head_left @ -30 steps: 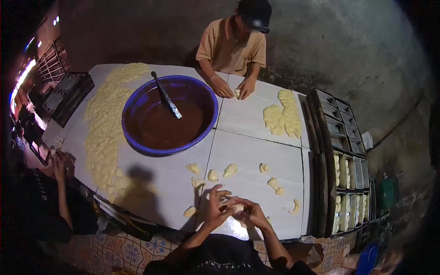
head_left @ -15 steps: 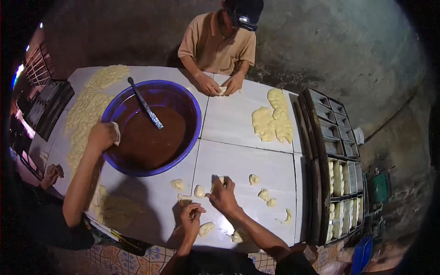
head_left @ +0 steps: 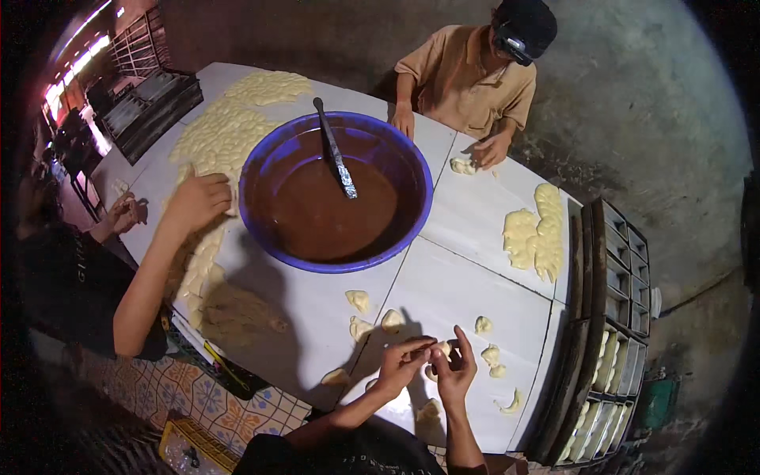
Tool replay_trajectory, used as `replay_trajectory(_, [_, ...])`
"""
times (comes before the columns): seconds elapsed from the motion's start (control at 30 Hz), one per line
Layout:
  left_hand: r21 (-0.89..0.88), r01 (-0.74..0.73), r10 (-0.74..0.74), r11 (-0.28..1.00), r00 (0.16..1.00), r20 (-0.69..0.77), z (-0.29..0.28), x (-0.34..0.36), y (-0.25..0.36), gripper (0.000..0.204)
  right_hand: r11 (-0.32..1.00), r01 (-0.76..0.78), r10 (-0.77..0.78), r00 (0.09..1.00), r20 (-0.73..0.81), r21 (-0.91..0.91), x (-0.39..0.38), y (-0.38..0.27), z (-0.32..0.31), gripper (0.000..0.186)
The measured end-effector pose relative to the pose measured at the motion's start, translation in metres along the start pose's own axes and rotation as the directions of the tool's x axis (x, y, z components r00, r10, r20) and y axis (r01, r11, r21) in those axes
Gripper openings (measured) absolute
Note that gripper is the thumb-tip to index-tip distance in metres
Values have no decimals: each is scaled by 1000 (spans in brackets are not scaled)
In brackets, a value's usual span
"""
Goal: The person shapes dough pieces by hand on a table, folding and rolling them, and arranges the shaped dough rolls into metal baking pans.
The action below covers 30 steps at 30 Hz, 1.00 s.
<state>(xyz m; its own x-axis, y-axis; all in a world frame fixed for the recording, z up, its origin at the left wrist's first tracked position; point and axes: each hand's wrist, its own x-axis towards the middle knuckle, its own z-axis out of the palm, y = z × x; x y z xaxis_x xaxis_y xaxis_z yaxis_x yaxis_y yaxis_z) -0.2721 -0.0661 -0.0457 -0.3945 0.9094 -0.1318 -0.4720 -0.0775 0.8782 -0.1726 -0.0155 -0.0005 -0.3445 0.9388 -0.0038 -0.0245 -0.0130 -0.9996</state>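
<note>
"What do you see at the left side?"

"Far to the left of the left hand (head_left: 400,368), a co-worker's hand (head_left: 198,201) is over a wide layer of dough (head_left: 237,131). Nearer, ahead of the left hand, stands a purple bowl (head_left: 340,267) with brown liquid (head_left: 317,226) and a long flat tool (head_left: 336,152)."

"And how are the hands?"

"They are close together. The right hand (head_left: 455,381) has a small piece of dough (head_left: 445,348) between thumb and fingers. The left hand reaches this piece with its fingertips, but I cannot tell whether it grips."

"What is on the right?"

"Near the right hand lie several dough lumps (head_left: 492,355); farther ahead, a flat dough patch (head_left: 521,237); farthest right, metal tins (head_left: 619,273), some with dough inside."
</note>
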Motion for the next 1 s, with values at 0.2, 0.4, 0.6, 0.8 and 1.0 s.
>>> replay_trajectory(0.2, [399, -48, 84, 916, 994, -74, -4, -11, 29, 15, 976, -160, 187, 965, 187, -151, 5, 30, -28, 34])
replay_trajectory(0.4, [-718, 425, -378, 551, 894, 240, -6, -8, -6, 11, 878, 363, -231, 892, 388, -311, 12, 23, -4, 72])
replay_trajectory(0.6, [-749, 461, 211, 476, 767, 606, -29, 44, 55, 82, 880, -368, 223, 879, 422, 300, 39, 77, -24, 123])
replay_trajectory(0.8, [934, 124, 57, 336, 987, -152, -80, 193, 175, 64, 908, -264, 144, 926, 348, 327, 34, 36, 5, 114])
replay_trajectory(1.0, [890, 266, -345, 371, 929, -134, -99, 212, 154, 66, 755, -313, 48, 903, 427, 577, 34, 66, 9, 95])
